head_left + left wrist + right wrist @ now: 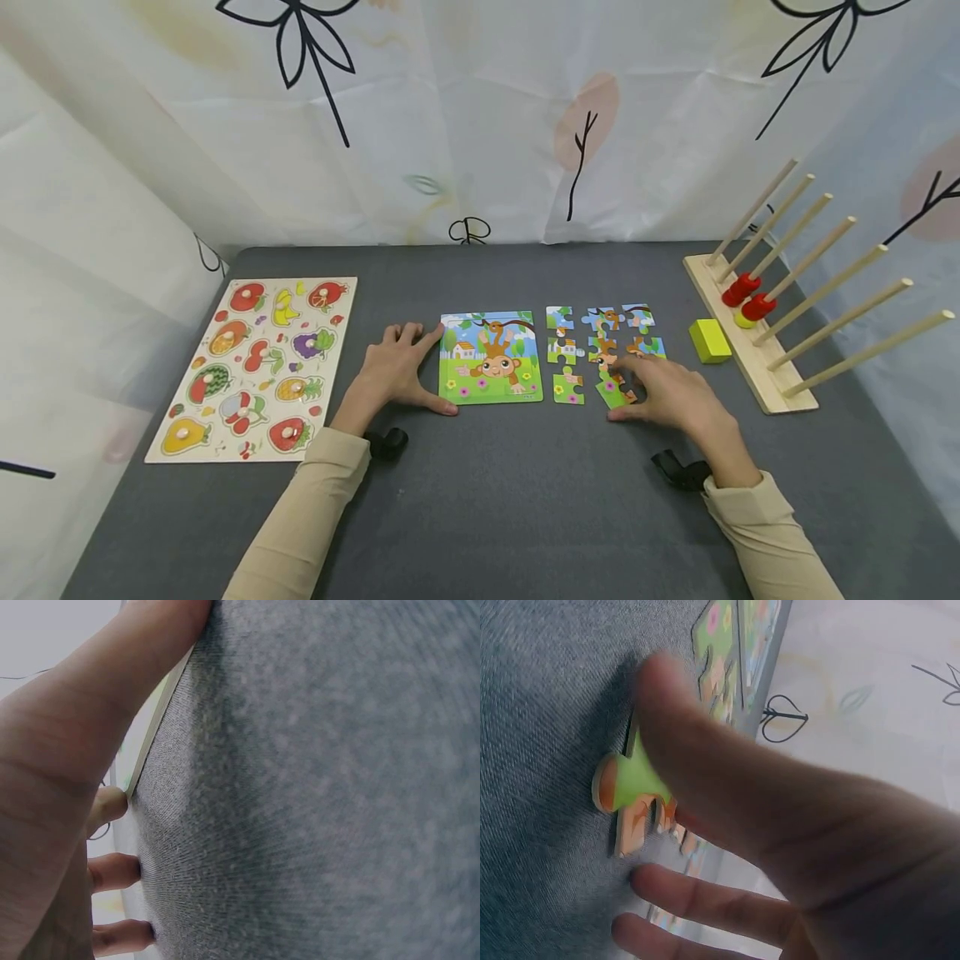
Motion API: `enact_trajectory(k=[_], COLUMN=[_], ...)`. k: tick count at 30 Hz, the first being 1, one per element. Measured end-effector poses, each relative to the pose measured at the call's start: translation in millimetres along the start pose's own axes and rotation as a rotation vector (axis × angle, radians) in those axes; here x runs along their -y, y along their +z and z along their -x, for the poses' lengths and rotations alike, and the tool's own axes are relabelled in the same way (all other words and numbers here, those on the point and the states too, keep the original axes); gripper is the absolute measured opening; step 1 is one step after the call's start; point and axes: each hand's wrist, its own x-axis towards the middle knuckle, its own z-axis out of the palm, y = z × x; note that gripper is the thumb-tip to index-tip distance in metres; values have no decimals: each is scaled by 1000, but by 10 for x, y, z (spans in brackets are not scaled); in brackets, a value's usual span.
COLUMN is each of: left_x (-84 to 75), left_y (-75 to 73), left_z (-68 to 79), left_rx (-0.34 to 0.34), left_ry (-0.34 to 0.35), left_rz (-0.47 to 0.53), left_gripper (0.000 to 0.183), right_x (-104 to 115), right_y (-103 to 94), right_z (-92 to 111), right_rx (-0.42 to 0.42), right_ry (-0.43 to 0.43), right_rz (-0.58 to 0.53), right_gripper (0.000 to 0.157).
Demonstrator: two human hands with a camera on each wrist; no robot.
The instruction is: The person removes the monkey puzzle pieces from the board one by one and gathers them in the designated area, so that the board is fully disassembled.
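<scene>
A square monkey puzzle board [491,358] lies flat on the grey table. My left hand [397,367] is spread at its left side, thumb by the lower corner and index finger by the upper one. In the left wrist view, the board's pale edge [154,727] runs between that thumb and index finger. Right of the board, several loose puzzle pieces [567,389] lie in rows. My right hand [667,396] pinches a green puzzle piece [611,394] of the bottom row between thumb and index finger; it sits slightly turned. In the right wrist view, this piece [641,780] is partly hidden by the thumb.
A fruit knob puzzle board [251,375] lies at the left. On the right stands a wooden peg rack [750,350] with tall slanting pegs and a few red and yellow beads [757,308]. A yellow-green block [709,341] sits beside it. White printed cloth [480,125] hangs behind the table.
</scene>
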Motion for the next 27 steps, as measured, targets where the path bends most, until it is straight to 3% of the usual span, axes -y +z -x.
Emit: enact_trajectory(k=[6, 21, 27], left_x=[-2, -2, -6], left_y=[-5, 7, -8], left_z=[8, 9, 14], left_rx=[-8, -10, -3], left_ry=[3, 6, 1], left_rz=[0, -3, 2], left_gripper=[132, 131, 132], right_x=[20, 71, 144], right_y=[12, 31, -2], right_z=[-32, -10, -15], right_rx=[4, -64, -115], right_ry=[-14, -4, -59], right_rz=[6, 61, 42], right_gripper=[54, 51, 45])
